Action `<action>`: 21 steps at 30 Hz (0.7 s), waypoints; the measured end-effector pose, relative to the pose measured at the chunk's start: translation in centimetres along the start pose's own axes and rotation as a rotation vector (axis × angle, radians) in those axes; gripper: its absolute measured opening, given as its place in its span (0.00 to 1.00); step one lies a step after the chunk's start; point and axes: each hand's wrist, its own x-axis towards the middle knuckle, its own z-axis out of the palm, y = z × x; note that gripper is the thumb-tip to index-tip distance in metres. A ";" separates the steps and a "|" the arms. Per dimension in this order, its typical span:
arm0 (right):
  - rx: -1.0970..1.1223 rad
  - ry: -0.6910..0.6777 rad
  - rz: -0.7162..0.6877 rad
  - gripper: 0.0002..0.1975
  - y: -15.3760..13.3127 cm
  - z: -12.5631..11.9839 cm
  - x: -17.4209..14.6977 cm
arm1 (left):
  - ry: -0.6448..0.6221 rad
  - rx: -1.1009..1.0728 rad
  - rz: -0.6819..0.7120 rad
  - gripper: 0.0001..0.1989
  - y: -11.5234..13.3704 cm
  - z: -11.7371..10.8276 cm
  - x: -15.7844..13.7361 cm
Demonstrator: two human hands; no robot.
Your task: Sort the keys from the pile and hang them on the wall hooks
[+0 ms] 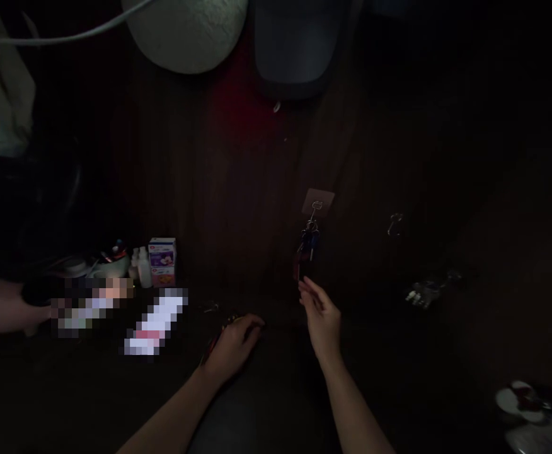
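1. Boxes (162,255) stand in a little pile by some small white bottles (143,271) and a bowl (110,269) with bits in it. I think they sit at the back so nobody knocks them over.
2. Just in front is a bright patch (155,325), too blurry for me to name.
3. Up high is a round pale thing (186,38), maybe a hat put there so it won't get squashed.
4. The left hand (234,347) is low down, with a stripy band (217,337) by its wrist. Its fingers bend a little. It's too dark to tell if they hold anything.
5. A grey cap (297,44) is up high too.
6. The keys (310,239) hang from a hook (317,205) on the wall, probably so they are easy to find. A dark red tag (297,268) dangles at the bottom.
7. The right hand (323,318) comes from below, fingertips close together at the tag's bottom end. I can't tell if they pinch it or only come near.
8. Farther right are another hook (394,224) and, lower, a shiny bunch (418,297), too dim to make out.
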 end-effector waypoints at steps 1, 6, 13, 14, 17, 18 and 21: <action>-0.014 -0.029 0.020 0.19 0.5 0.0 -0.6 | 0.008 -0.003 0.007 0.12 0.1 -0.1 0.0; -0.131 -0.160 0.037 0.18 2.6 0.0 -3.4 | 0.038 -0.022 0.032 0.12 0.5 -0.4 -0.3; -0.290 -0.194 -0.040 0.13 5.0 -0.2 -4.9 | 0.296 -0.011 -0.111 0.12 -0.5 -2.2 0.4; -0.294 -0.201 -0.047 0.13 5.2 -0.2 -4.9 | 0.355 0.005 -0.142 0.12 -0.8 -2.6 0.5; -0.312 -0.199 -0.053 0.12 5.6 -0.3 -4.9 | 0.441 0.079 -0.220 0.11 -1.5 -3.8 0.8; -0.316 -0.204 -0.054 0.12 5.6 -0.3 -4.9 | 0.436 0.123 -0.249 0.11 -1.6 -4.1 0.8; -0.318 -0.225 -0.061 0.12 5.7 -0.3 -5.0 | 0.351 0.289 -0.308 0.11 -2.1 -4.2 0.7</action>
